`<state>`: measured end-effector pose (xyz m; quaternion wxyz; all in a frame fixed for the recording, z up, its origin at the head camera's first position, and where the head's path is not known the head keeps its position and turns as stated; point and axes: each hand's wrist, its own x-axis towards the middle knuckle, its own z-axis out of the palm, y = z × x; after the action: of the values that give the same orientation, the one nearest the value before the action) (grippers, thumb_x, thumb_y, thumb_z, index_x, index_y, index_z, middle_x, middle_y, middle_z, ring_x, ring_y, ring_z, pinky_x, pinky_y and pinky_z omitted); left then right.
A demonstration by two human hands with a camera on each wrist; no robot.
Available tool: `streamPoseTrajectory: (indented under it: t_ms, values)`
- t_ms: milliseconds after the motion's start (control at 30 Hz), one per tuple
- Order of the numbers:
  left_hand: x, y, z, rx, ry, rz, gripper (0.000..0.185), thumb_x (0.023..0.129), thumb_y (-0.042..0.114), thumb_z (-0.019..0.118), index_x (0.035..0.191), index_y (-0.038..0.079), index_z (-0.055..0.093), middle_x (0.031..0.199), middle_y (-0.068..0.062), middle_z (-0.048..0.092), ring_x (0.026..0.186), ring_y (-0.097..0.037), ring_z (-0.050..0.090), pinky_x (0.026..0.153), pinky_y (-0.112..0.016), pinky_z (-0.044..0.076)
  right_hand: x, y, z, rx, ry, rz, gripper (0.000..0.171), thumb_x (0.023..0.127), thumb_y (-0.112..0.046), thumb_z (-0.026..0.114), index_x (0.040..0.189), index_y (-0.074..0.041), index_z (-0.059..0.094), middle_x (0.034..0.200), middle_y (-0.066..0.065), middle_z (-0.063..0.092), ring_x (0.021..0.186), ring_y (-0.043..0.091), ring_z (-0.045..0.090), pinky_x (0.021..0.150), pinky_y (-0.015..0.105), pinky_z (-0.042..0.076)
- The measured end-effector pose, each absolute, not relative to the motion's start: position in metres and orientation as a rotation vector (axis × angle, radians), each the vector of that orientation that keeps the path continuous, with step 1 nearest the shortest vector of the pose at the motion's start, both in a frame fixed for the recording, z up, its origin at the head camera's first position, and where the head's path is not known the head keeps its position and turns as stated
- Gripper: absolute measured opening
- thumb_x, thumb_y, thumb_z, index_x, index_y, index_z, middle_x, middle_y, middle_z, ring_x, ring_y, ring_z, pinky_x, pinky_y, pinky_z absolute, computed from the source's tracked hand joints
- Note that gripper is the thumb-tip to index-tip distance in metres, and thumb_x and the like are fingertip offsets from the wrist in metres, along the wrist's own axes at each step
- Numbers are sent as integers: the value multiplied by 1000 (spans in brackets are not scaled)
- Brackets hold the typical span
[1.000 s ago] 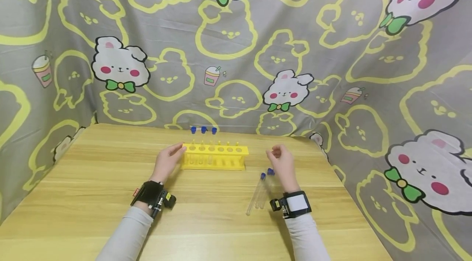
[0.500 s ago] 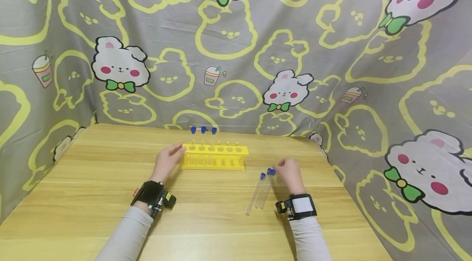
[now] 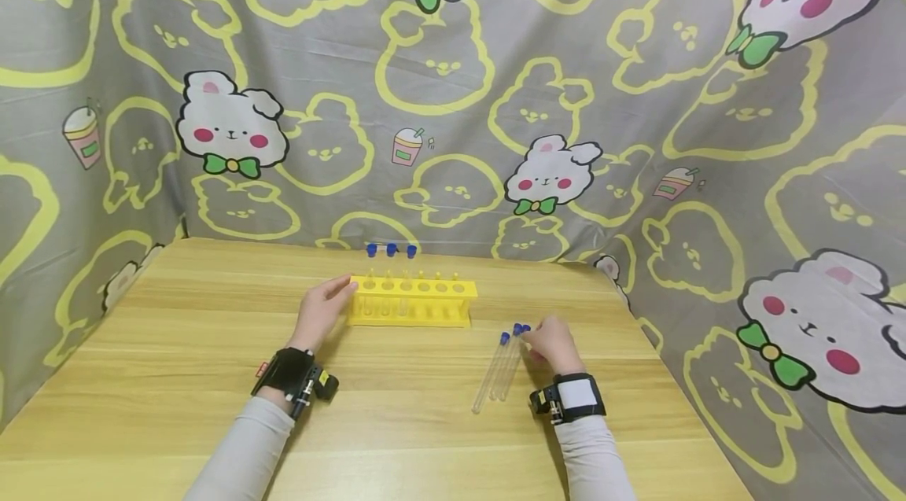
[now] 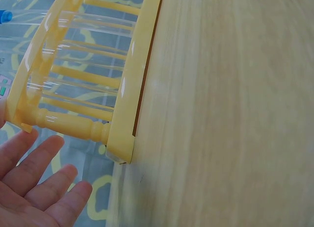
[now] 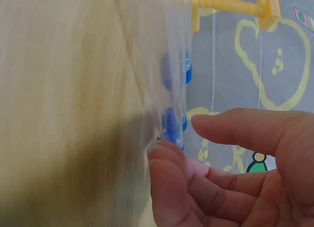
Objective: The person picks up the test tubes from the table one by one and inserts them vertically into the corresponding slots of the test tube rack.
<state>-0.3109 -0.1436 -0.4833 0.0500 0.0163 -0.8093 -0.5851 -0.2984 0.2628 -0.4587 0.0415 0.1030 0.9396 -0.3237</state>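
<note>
A yellow test tube rack (image 3: 410, 320) stands near the table's far side. Three clear test tubes with blue caps (image 3: 391, 249) stand upright in its left holes. My left hand (image 3: 322, 314) holds the rack's left end by the top plate, between thumb and forefinger; its other fingers spread loose in the left wrist view. To the right of the rack, three more capped test tubes (image 3: 488, 375) lie side by side on the table. My right hand (image 3: 555, 344) is at the capped end of the rightmost one, its fingers bent beside the caps (image 5: 171, 126) and its thumb apart from them.
The wooden table (image 3: 396, 422) carries the rack and the loose tubes. A grey patterned curtain (image 3: 453, 123) encloses the table at the back and both sides. The rack's right holes hold no tubes.
My right hand has come down from above the lying tubes to their capped ends, then a little to the left. The left hand and the rack have stayed put.
</note>
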Motion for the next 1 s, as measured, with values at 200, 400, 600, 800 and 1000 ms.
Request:
streamPoseTrajectory:
  t_ms: [200,400,600,800,1000]
  values:
    - [-311,-144,-483,50,-2468,-1778,59,98,47,54,142,9,49,149,-15,47,141,-33,39,118,-48,33,-298,263,-461,338,2835,-1031,21,89,-14,65,78,4,60,61,11,64,50,17,62,47,27,54]
    - [-312,-144,-483,47,-2464,-1769,60,97,48,53,142,8,49,149,-16,47,141,-34,39,118,-49,33,-298,260,-461,377,2792,-1067,19,88,-12,66,79,3,59,63,11,62,51,17,63,48,28,56]
    - [-312,-144,-485,49,-2455,-1789,61,96,49,55,142,9,50,148,-15,48,141,-33,41,117,-48,34,-296,260,-460,371,2771,-1057,20,87,-12,65,75,0,56,65,11,62,51,18,63,50,30,58]
    - [-311,-144,-485,53,-2459,-1788,62,96,50,55,142,9,49,148,-15,48,140,-34,41,117,-49,34,-297,260,-463,385,2772,-1044,23,85,-12,64,68,-5,52,61,10,62,49,18,62,48,30,57]
    - [-311,-143,-483,51,-2449,-1815,58,98,44,55,143,8,49,149,-14,48,141,-33,40,118,-48,33,-299,259,-464,415,2745,-1047,20,86,-13,65,71,0,59,59,9,60,50,18,62,47,29,56]
